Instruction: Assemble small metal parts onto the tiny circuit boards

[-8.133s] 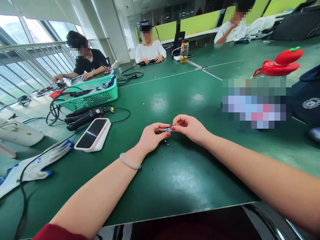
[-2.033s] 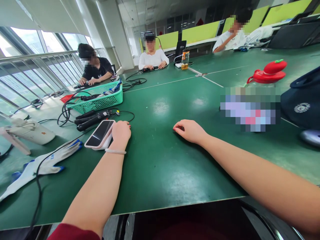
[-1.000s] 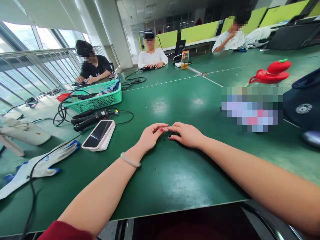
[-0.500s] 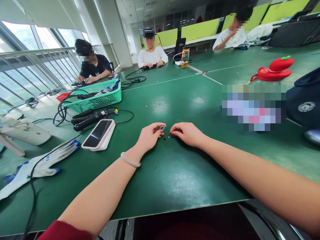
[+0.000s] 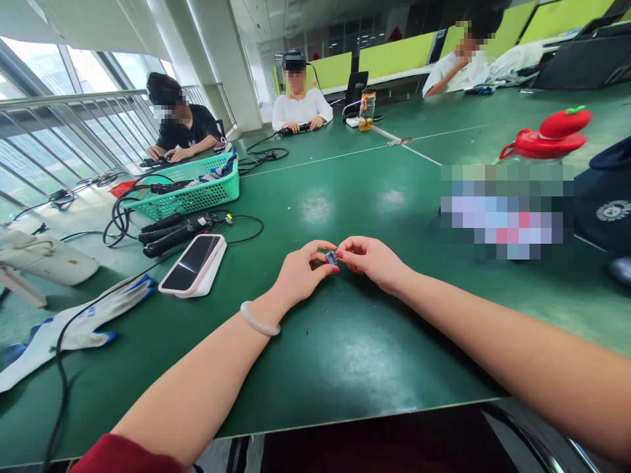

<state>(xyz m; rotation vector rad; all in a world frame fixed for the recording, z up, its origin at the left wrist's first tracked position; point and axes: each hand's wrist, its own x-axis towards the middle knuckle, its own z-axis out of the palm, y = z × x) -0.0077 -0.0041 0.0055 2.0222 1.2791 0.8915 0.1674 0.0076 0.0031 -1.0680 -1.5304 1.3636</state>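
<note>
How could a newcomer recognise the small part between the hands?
Above the green table are the left hand and right hand, close together. Between their fingertips is a small grey part. Unlike the pink-edged phone, it is tiny and held.

I saw everything through one camera on my head, facing forward and down across the green table (image 5: 419, 348). It looked from above the near edge (image 5: 365, 418), so my left hand (image 5: 296, 272) and right hand (image 5: 378, 264) sat near, mid-frame, while the railing (image 5: 73, 100) lay farther off at upper left. The dim background (image 5: 335, 27) above seemed too far to judge clearly.
</note>
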